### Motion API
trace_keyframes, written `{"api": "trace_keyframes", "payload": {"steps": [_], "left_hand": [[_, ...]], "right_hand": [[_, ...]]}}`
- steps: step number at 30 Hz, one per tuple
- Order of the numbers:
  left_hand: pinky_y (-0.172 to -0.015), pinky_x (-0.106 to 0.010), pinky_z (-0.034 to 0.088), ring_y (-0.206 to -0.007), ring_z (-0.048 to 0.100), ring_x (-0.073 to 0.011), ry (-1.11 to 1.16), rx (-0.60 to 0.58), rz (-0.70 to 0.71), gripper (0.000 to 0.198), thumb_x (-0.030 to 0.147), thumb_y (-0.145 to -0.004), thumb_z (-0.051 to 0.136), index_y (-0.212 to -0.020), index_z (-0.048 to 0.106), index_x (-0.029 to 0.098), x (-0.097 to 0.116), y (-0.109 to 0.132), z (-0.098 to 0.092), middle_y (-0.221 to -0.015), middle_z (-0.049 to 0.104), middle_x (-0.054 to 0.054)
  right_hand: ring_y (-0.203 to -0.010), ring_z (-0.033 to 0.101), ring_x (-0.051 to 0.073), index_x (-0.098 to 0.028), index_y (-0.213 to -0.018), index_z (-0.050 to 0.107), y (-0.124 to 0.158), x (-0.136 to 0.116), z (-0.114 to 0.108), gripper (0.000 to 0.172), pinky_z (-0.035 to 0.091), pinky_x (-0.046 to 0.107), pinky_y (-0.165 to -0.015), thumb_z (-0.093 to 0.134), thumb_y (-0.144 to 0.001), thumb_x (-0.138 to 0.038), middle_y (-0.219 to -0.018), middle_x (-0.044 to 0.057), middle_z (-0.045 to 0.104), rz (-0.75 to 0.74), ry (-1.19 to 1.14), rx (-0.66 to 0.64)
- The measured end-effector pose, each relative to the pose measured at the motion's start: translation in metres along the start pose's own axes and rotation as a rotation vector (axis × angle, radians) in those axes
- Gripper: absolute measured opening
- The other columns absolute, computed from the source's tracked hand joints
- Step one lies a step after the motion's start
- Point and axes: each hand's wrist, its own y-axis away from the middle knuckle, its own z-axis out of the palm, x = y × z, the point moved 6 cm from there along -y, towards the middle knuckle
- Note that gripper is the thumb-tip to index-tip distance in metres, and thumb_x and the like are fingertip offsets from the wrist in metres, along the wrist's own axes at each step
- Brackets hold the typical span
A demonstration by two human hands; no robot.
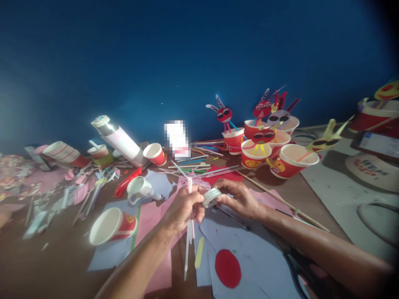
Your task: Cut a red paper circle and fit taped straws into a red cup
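- Left hand (182, 209) — fist closed around thin white straws (188, 245), held upright.
- Right hand (241, 200) — fingers pinch a white tape roll (212, 197).
- Brown table (56, 265), paper-strewn; blue wall (199, 62) behind.

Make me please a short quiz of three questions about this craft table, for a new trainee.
1. True or false: the left hand grips white straws.
2. What does the right hand hold? A) a hammer B) a tape roll C) a paintbrush
3. Fill in: the paper circle lying nearer the camera than the hands is coloured ____.
Key: 1 true; 2 B; 3 red.
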Motion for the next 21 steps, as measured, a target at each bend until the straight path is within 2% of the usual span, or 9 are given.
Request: {"api": "trace_keyframes", "payload": {"steps": [5,10,14,18,21], "left_hand": [[-0.035,-0.019,0.028,-0.029,0.042,-0.0078,0.05,-0.014,0.023,0.014,0.02,-0.068,0.045,-0.07,0.057,0.014,0.0,0.0,0.0,-0.038,0.05,0.003],[-0.038,-0.017,0.018,-0.038,0.039,-0.0061,0.051,-0.007,0.045,0.028,0.024,-0.074,0.051,-0.097,0.061,0.013,0.008,0.004,0.005,-0.047,0.056,0.0],[-0.038,-0.017,0.015,-0.04,0.035,-0.0036,0.006,-0.028,0.076,0.027,0.03,-0.075,0.059,-0.097,0.063,0.014,0.01,0.006,0.008,-0.053,0.055,0.001],[-0.039,-0.017,0.016,-0.042,0.035,-0.0032,-0.011,-0.014,0.09,0.029,0.034,-0.075,0.064,-0.096,0.061,0.014,0.008,0.008,0.008,-0.054,0.053,0.002],[-0.039,-0.016,0.017,-0.043,0.036,-0.0035,-0.035,0.032,0.132,0.028,0.034,-0.076,0.063,-0.097,0.058,0.015,0.012,0.01,0.007,-0.055,0.052,0.002]], "right_hand": [[-0.062,0.061,0.015,-0.017,-0.091,0.056,-0.001,0.005,0.0,0.024,0.05,0.027,-0.06,0.056,-0.084,-0.04,-0.072,0.003,0.064,0.053,-0.107,0.023],[-0.059,0.063,0.015,-0.017,-0.092,0.058,-0.005,0.008,-0.01,0.029,0.054,0.027,-0.057,0.06,-0.08,-0.043,-0.074,0.002,0.066,0.117,-0.289,0.146],[-0.057,0.062,0.014,-0.017,-0.092,0.06,-0.007,0.008,-0.012,0.033,0.054,0.028,-0.056,0.061,-0.078,-0.047,-0.071,0.001,0.066,0.129,-0.361,0.167],[-0.062,0.061,0.014,-0.016,-0.097,0.063,-0.009,0.008,-0.012,0.033,0.053,0.026,-0.058,0.056,-0.083,-0.045,-0.076,0.003,0.066,0.128,-0.246,0.164],[-0.072,0.061,0.015,-0.017,-0.103,0.063,-0.01,0.002,-0.019,0.03,0.051,0.025,-0.059,0.054,-0.085,-0.04,-0.089,0.005,0.065,0.134,-0.065,0.239]]}}
